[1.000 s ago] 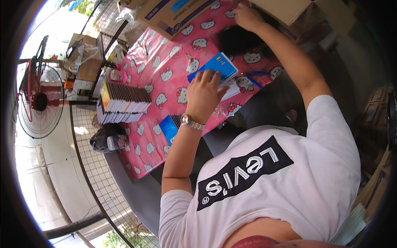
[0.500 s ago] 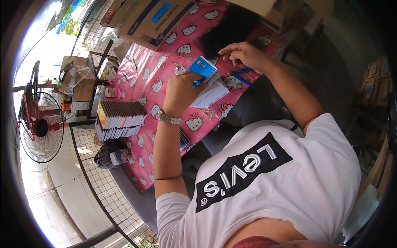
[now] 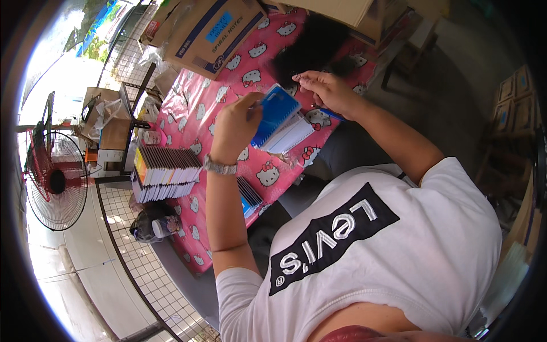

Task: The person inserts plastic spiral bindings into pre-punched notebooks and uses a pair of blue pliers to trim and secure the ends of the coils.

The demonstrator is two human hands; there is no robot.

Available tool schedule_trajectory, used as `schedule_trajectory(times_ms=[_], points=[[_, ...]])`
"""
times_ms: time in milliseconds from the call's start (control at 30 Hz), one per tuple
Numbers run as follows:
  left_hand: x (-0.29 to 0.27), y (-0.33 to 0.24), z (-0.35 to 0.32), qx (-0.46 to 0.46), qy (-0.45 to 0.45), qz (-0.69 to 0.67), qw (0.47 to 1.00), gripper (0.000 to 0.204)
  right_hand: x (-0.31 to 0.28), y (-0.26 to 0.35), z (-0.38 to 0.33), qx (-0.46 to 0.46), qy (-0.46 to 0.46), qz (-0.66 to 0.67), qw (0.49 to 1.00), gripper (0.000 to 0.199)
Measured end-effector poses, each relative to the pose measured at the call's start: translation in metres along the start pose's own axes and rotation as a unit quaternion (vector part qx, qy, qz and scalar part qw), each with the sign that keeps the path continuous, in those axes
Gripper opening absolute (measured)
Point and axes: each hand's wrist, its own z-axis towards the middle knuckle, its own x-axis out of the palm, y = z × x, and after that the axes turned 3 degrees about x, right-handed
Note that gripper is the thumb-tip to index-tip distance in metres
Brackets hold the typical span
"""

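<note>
My left hand (image 3: 236,125), with a metal watch at the wrist, is closed on the edge of a small blue-covered notebook (image 3: 278,114) with punched holes along one side. Under it lie white perforated sheets (image 3: 292,135) on the table. My right hand (image 3: 331,92) is raised to the right of the notebook, thumb and finger pinched together. Whatever is between those fingertips is too small to make out. Beneath that hand a blue-handled tool (image 3: 330,113) shows in part, and beyond it sits a dark, fuzzy-looking black heap (image 3: 313,45).
The table has a pink patterned cover (image 3: 196,128). A row of stacked notebooks (image 3: 166,174) stands at left, with more blue ones (image 3: 249,196) by my left forearm. A cardboard box (image 3: 213,40) and another carton (image 3: 359,17) stand at the far side. A fan (image 3: 56,181) is at far left.
My left hand has shifted left and turned the notebook, so more of its blue cover shows. My right hand has moved slightly left and down, its fingertips now pinched.
</note>
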Motion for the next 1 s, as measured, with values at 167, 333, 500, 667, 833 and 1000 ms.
schedule_trajectory(times_ms=[167, 333, 500, 667, 833, 1000], points=[[0.010, 0.007, 0.004, 0.025, -0.075, 0.032, 0.996, 0.019, 0.021, -0.003, 0.000, -0.168, -0.035, -0.158, 0.972, 0.058], [0.026, -0.003, 0.006, 0.000, -0.112, 0.043, 0.993, 0.020, 0.058, -0.012, -0.019, -0.200, -0.002, -0.222, 0.954, 0.075], [0.009, -0.009, 0.001, 0.051, -0.052, 0.003, 0.997, 0.021, 0.001, 0.027, 0.018, -0.298, 0.033, -0.279, 0.912, 0.017], [0.016, -0.008, -0.001, 0.088, -0.081, 0.043, 0.992, 0.018, -0.004, 0.042, 0.022, -0.331, 0.110, -0.274, 0.896, 0.026], [0.019, -0.014, -0.003, 0.045, -0.082, 0.000, 0.996, 0.014, -0.001, 0.042, 0.015, -0.354, 0.073, -0.283, 0.888, 0.031], [0.021, -0.014, -0.004, 0.054, -0.092, 0.001, 0.994, 0.013, 0.008, 0.035, 0.007, -0.380, 0.019, -0.283, 0.880, 0.030]])
